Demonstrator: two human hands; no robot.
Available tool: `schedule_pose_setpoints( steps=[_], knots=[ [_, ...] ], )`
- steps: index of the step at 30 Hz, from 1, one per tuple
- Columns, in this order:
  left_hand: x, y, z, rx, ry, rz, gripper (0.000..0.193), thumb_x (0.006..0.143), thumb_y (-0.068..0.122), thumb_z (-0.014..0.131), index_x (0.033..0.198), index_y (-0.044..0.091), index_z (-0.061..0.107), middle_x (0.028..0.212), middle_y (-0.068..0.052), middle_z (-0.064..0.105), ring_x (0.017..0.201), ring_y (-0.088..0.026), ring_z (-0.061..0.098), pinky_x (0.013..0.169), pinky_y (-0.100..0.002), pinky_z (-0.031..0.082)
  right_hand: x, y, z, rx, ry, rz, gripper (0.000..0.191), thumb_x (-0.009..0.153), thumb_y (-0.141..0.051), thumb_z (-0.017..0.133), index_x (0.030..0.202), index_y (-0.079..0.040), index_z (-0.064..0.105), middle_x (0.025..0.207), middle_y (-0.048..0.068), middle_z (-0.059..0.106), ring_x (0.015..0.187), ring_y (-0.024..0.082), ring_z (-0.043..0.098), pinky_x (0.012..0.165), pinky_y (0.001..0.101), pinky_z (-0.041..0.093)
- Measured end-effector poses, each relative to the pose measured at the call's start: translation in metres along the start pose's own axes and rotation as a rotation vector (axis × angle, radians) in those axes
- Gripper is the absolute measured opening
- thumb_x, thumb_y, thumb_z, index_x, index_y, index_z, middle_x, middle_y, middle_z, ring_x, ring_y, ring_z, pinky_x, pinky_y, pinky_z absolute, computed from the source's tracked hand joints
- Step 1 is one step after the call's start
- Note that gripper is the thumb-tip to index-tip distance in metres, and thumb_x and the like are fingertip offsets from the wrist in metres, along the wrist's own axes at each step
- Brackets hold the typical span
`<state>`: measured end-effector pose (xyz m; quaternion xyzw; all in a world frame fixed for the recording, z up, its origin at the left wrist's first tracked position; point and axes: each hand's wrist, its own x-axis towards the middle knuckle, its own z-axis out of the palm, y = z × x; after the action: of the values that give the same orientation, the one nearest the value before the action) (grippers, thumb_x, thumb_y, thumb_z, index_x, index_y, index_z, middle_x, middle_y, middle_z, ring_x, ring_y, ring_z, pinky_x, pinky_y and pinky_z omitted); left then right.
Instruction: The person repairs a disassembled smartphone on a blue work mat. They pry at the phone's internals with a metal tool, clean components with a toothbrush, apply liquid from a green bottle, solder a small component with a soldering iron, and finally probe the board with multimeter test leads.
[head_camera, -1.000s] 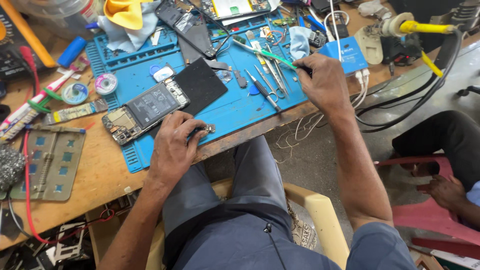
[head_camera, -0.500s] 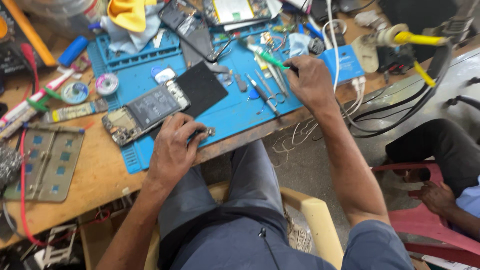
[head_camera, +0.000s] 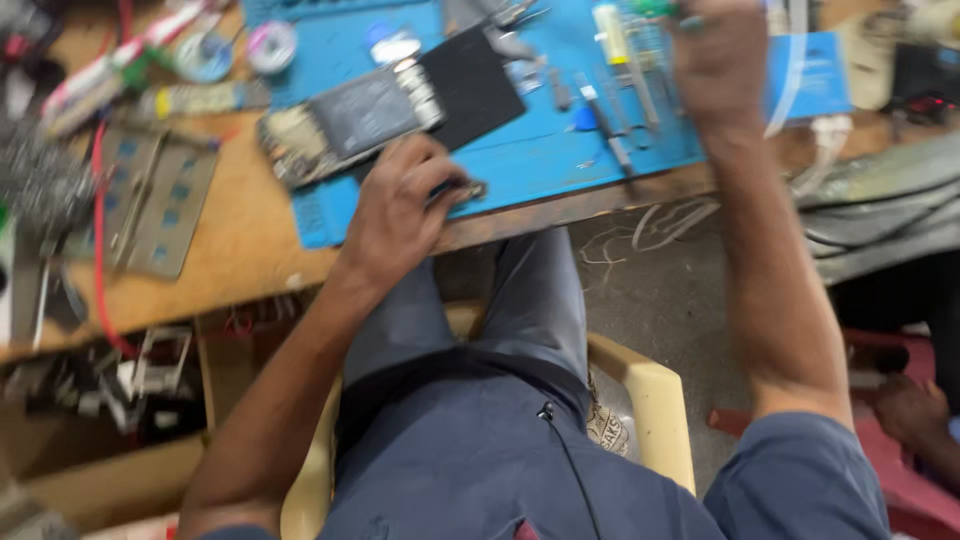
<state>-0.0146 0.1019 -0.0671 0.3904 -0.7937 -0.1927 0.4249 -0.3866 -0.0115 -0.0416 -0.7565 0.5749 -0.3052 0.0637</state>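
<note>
Two bare hands are working over a blue repair mat (head_camera: 540, 165) at the edge of a wooden bench (head_camera: 230, 250). Nearest to the person, the left hand (head_camera: 400, 205) is lying on the mat's front edge with its fingers curled around a small dark metal part (head_camera: 462, 190); it is gripping this part against the mat, just beside the opened phone (head_camera: 350, 115), whose inside is facing up and whose dark panel is lying next to it.

Farther away, the right hand (head_camera: 725, 65) is reaching to the upper side of the mat and is closing around a green-handled tool (head_camera: 655, 8). The picture is blurred there, so I cannot tell what kind of tool it is.

In my judgement, the small part is needing a steady pinch, low and flat on the mat, so it is not slipping off the edge to the floor. The tool hand should be coming in slowly, over the loose screwdrivers and tweezers (head_camera: 610, 110) and not through them.

Beyond the phone, solder reels (head_camera: 270, 45) and a grey metal plate (head_camera: 150, 200) with blue squares are lying on the bench, with red wires around. The person is sitting on a cream plastic chair (head_camera: 650, 400), and the floor below is grey concrete.
</note>
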Motion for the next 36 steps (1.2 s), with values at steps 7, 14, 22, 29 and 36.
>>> schedule_pose_setpoints(
  steps=[7,14,22,29,36],
  knots=[
    [0.003,-0.005,0.000,0.027,-0.042,-0.058,0.016,0.085,0.009,0.082,0.099,0.006,0.074,0.100,-0.008,0.062,0.098,-0.028,0.061,0.085,-0.043,0.052,-0.068,-0.074,-0.029,-0.211,0.006,-0.272,0.025,0.109,0.004,0.067,0.132,-0.006,0.074,0.103,0.013,0.069,0.084,0.021,0.065,0.065,0.0304,0.050],
    [0.005,-0.008,0.000,-0.015,-0.059,-0.107,0.021,0.084,0.012,0.083,0.101,0.004,0.074,0.098,-0.008,0.063,0.096,-0.028,0.062,0.084,-0.043,0.051,-0.128,-0.133,-0.012,-0.026,-0.198,-0.071,0.040,0.098,-0.008,0.075,0.133,-0.025,0.073,0.103,0.005,0.073,0.085,0.019,0.070,0.071,0.0321,0.054],
    [0.008,-0.008,0.002,-0.016,-0.105,-0.165,0.015,0.084,0.011,0.084,0.093,0.005,0.074,0.096,-0.007,0.063,0.094,-0.026,0.064,0.081,-0.042,0.053,-0.120,-0.152,0.012,-0.231,-0.103,-0.257,0.040,0.091,-0.004,0.079,0.125,-0.027,0.078,0.102,0.007,0.070,0.088,0.025,0.068,0.073,0.0371,0.055],
    [0.010,-0.011,0.001,-0.011,-0.100,-0.141,0.016,0.082,0.009,0.084,0.090,0.004,0.072,0.094,-0.009,0.061,0.094,-0.028,0.063,0.082,-0.044,0.051,-0.126,-0.136,0.012,-0.256,-0.114,-0.222,0.043,0.089,-0.001,0.077,0.123,-0.027,0.079,0.101,0.005,0.069,0.088,0.025,0.067,0.074,0.0384,0.053],
    [0.008,-0.011,-0.001,-0.035,-0.085,-0.128,0.016,0.084,0.008,0.084,0.092,0.003,0.071,0.096,-0.010,0.062,0.096,-0.029,0.063,0.082,-0.044,0.050,-0.123,-0.138,0.016,-0.187,-0.082,-0.261,0.041,0.092,-0.001,0.076,0.126,-0.025,0.078,0.105,0.006,0.068,0.094,0.026,0.066,0.079,0.0386,0.054]
  ],
)
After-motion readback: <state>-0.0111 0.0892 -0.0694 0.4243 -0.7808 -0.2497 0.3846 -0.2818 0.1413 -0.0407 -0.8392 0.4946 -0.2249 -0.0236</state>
